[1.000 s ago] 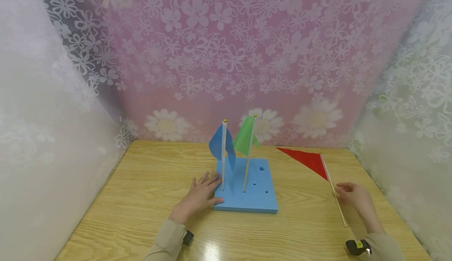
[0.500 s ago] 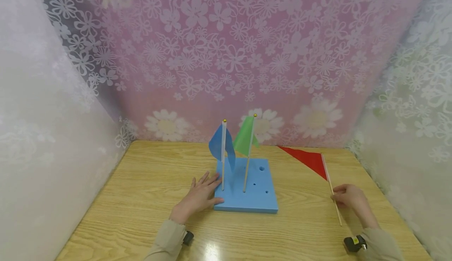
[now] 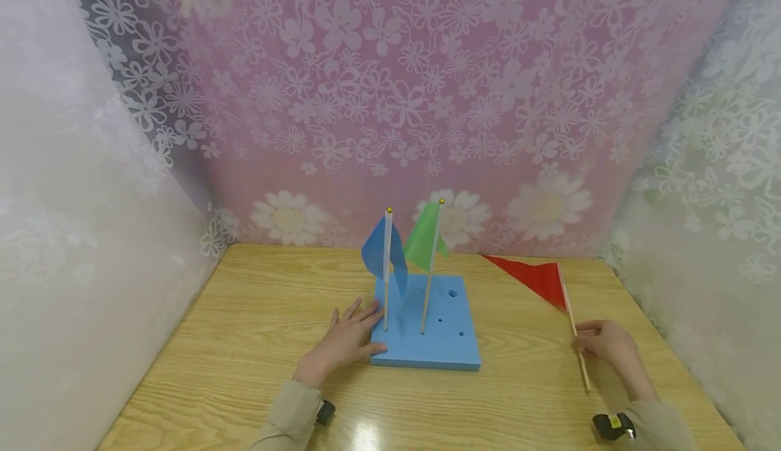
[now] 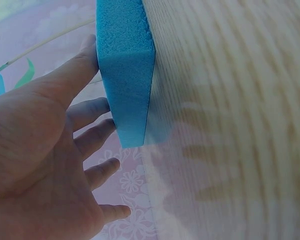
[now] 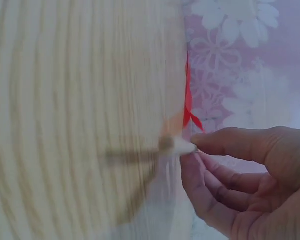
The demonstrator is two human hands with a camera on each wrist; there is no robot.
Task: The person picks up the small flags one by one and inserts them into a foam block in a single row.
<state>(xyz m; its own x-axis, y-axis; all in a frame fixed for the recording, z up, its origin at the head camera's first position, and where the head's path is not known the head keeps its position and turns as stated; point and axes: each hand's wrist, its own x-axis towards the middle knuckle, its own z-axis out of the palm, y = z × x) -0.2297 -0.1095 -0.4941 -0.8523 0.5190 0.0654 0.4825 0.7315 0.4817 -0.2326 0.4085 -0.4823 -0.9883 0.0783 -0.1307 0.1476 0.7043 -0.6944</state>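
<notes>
My left hand [image 3: 343, 342] rests with spread fingers on the left edge of a blue foam block [image 3: 427, 355]. In the left wrist view, thumb and fingertips touch the block [image 4: 126, 85] near its corner. A blue flag [image 3: 378, 251] and a green flag [image 3: 422, 237] stand upright on sticks set in the block. Off to the right, my right hand [image 3: 610, 342] pinches the wooden stick of a red triangular flag [image 3: 537, 280] between thumb and fingers. The right wrist view shows the stick's end [image 5: 182, 147] at the fingertips, with the red cloth [image 5: 188, 100] beyond.
Several holes, one of them larger [image 3: 453, 293], show in the right part of the block's top. Everything stands on a wood-grain table [image 3: 244, 315]. A pink flowered backdrop [image 3: 366, 98] rises behind, and pale flowered panels flank both sides.
My right hand has moved slightly left and taken hold of the red flag's stick, which has shifted a little. The left hand, block and standing flags have stayed put.
</notes>
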